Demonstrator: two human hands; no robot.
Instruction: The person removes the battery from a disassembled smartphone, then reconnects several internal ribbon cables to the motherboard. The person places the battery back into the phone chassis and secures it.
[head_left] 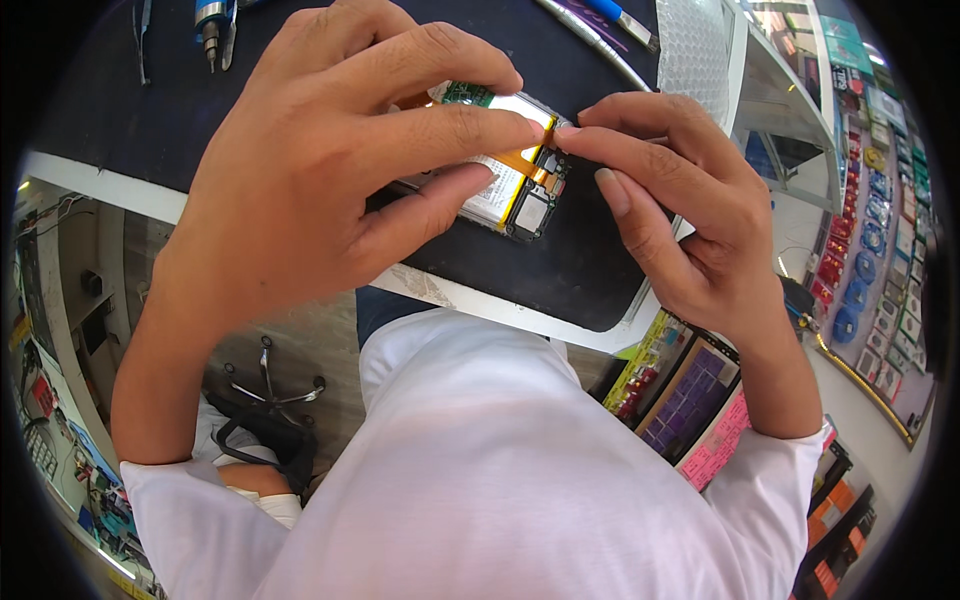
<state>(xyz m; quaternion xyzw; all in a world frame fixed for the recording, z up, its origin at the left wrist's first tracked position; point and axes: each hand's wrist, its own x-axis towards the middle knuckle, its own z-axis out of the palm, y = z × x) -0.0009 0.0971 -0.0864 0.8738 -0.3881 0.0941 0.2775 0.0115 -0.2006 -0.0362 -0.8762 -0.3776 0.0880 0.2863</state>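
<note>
An opened smartphone (534, 213) lies on a black work mat (520, 285), its inside facing up. Its white battery (487, 205) has a yellow edge, and an orange flex cable (522, 162) runs across it towards small dark parts at the right end. Over the phone spreads my left hand (340, 150), index fingertip on the battery's right edge, thumb near the battery's lower part. My right hand (690, 195) reaches in from the right. Its index fingertip meets the phone's edge beside my left index fingertip, while its thumb stays apart. Part of the phone is hidden under my left hand.
A blue-tipped screwdriver (210, 30) and tweezers (145, 45) lie at the far left. A silver pen-like tool (590, 40) and a blue-handled brush (625, 22) lie at the far right, beside bubble wrap (692, 50). The table's white edge (440, 290) runs before me.
</note>
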